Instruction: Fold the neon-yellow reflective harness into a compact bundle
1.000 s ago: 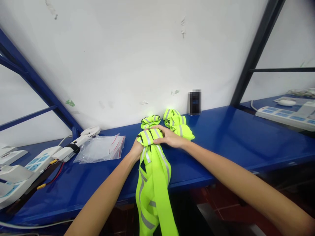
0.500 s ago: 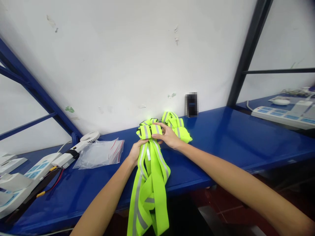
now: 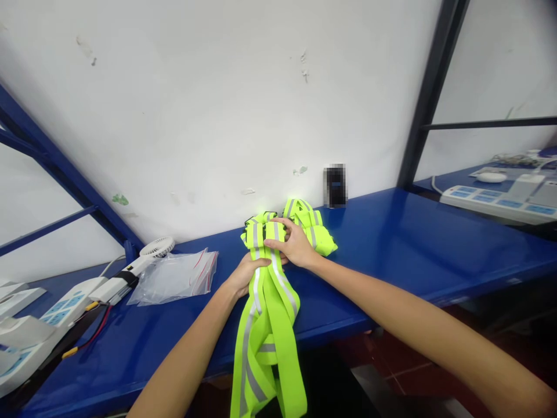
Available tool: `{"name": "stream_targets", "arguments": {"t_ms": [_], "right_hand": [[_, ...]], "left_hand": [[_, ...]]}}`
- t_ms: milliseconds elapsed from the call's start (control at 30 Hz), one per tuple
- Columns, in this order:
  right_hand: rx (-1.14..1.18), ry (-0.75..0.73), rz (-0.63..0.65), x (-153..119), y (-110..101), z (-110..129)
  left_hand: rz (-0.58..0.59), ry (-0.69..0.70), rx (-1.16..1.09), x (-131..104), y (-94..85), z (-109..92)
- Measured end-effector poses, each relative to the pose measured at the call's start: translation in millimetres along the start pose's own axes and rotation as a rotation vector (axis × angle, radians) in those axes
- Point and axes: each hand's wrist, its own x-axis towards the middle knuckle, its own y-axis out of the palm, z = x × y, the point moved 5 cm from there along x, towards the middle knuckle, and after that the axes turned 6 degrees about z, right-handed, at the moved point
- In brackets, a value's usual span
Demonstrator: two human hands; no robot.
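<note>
A neon yellow reflective strap (image 3: 272, 302) with grey stripes hangs in long loops over the front edge of the blue table. My left hand (image 3: 249, 273) is closed around its gathered middle, thumb across the front. Higher up, my right hand (image 3: 296, 244) pinches the folded upper end between thumb and fingers, some of which are hidden behind it. Just behind my right hand lies a bundle of similar yellow reflective straps (image 3: 322, 238), close to the wall.
The blue table (image 3: 383, 244) runs along a white wall. At left are clear zip bags (image 3: 178, 278), a small white fan (image 3: 157, 247), power strips (image 3: 65, 307) and wires. A pixelated dark object (image 3: 335, 186) stands at the wall. Another power strip (image 3: 500, 200) lies far right.
My left hand has shifted slightly inward, its thumb now further across the strap. The upper folds look more separated, and the hanging loops have swung a little right.
</note>
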Motion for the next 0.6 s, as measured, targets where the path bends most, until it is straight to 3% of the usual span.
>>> {"name": "stream_targets", "arguments": {"t_ms": [300, 600], "right_hand": [[0.004, -0.062, 0.066, 2.7, -0.1, 0.7], [-0.115, -0.120, 0.102, -0.3, -0.4, 5.3]], "left_hand": [[-0.067, -0.034, 0.010, 1.4, -4.3, 3.0], [-0.035, 0.020, 0.010, 4.0, -6.1, 4.6]]}}
